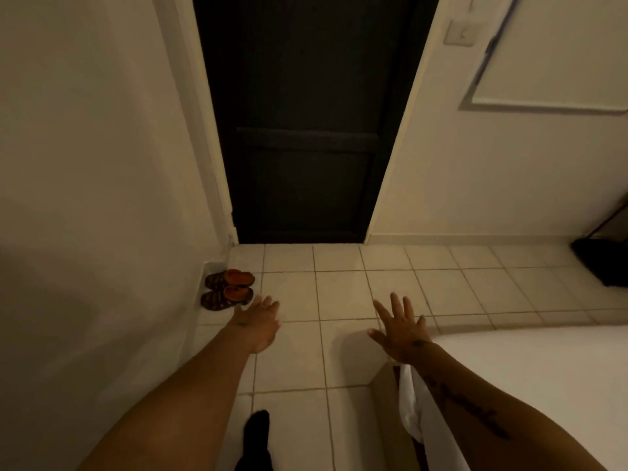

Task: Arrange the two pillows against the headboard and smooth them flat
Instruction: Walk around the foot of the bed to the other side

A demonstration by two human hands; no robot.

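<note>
No pillow and no headboard show in this view. The corner of a bed with a white sheet (543, 375) fills the lower right, its wooden frame (385, 399) showing below the sheet's hanging edge. My left hand (260, 326) reaches forward over the tiled floor, fingers apart, holding nothing. My right hand (401, 326) hovers just beyond the bed corner, fingers spread wide and empty. Both forearms stretch out from the bottom of the frame.
A dark door (302, 130) stands shut straight ahead. A pair of orange-lined shoes (229, 288) sits by the left wall (85, 198). A dark object (601, 260) lies at the far right. My dark-socked foot (255, 440) rests on the pale tiles (339, 294).
</note>
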